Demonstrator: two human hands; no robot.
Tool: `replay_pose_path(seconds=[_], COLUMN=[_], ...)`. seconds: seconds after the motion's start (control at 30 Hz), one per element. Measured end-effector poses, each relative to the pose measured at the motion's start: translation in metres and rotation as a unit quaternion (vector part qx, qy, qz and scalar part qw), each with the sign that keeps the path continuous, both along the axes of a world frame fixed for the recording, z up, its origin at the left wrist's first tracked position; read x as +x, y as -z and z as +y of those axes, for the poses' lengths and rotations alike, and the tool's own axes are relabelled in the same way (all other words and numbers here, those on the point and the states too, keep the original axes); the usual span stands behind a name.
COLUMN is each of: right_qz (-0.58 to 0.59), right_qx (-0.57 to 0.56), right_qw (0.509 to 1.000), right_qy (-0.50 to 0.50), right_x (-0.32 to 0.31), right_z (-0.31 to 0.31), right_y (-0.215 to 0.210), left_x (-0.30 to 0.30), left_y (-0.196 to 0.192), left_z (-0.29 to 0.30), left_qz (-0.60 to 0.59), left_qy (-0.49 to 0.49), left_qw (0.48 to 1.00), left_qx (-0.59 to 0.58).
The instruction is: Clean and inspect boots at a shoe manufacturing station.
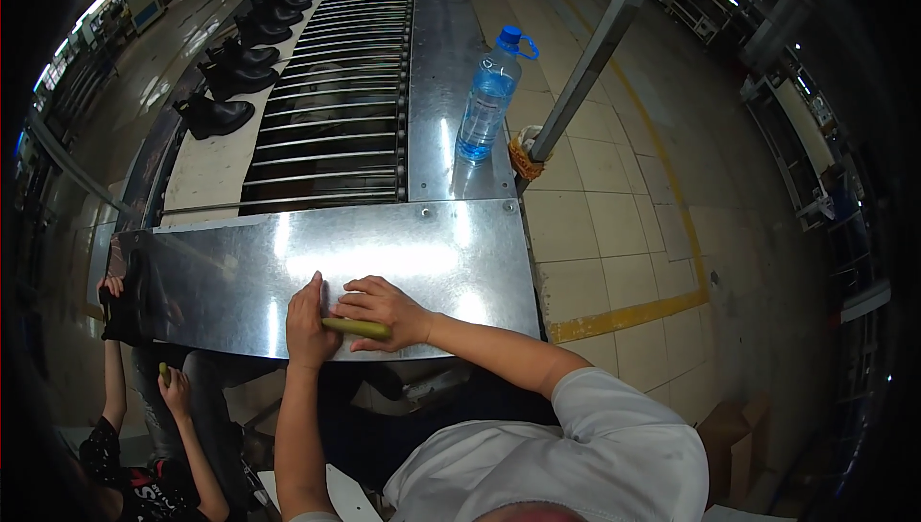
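Note:
My right hand (386, 311) rests on the shiny metal end plate (240, 272) of a conveyor and grips a yellow-green stick-shaped tool (357, 327) lying flat near the plate's front edge. Beside it, my left hand (307, 322) stands on its edge with fingers straight, touching the tool's left tip and the plate. Both forearms come in from the lower edge.
A roller conveyor (336, 71) runs away ahead, with several black boots (216, 114) on a belt to its left. A blue-capped water bottle (489, 95) stands on the right side strip by a slanted grey post (595, 52). Another person's hand (173, 388) holds a similar stick at lower left.

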State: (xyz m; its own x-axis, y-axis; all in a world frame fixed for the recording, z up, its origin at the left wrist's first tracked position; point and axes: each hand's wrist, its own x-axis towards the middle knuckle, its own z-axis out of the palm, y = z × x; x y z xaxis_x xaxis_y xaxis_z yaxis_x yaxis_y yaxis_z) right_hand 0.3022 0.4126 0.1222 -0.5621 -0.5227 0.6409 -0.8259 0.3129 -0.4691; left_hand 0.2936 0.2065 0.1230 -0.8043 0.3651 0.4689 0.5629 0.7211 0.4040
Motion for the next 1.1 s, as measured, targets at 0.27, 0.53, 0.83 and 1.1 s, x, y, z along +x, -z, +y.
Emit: replay_pose_path(seconds=[0.27, 0.53, 0.83, 1.1], right_qz=[0.008, -0.111, 0.395, 0.579], right_qx=[0.050, -0.154, -0.133, 0.075], right_qw=[0.999, 0.973, 0.851, 0.692], right_qy=[0.017, 0.131, 0.320, 0.424], right_x=[-0.007, 0.002, 0.044, 0.098], right_z=[0.002, 0.023, 0.163, 0.225], right_y=[0.018, -0.005, -0.235, -0.296], left_x=[-0.004, -0.008, -0.016, -0.016], left_y=[-0.010, 0.002, 0.016, 0.017], left_z=[0.008, -0.006, -0.014, -0.012], left_qz=[-0.009, -0.083, -0.006, -0.045], left_qy=[0.030, 0.005, -0.099, -0.106], left_qw=[0.999, 0.995, 0.995, 0.993], left_qx=[-0.037, 0.050, -0.024, 0.000])
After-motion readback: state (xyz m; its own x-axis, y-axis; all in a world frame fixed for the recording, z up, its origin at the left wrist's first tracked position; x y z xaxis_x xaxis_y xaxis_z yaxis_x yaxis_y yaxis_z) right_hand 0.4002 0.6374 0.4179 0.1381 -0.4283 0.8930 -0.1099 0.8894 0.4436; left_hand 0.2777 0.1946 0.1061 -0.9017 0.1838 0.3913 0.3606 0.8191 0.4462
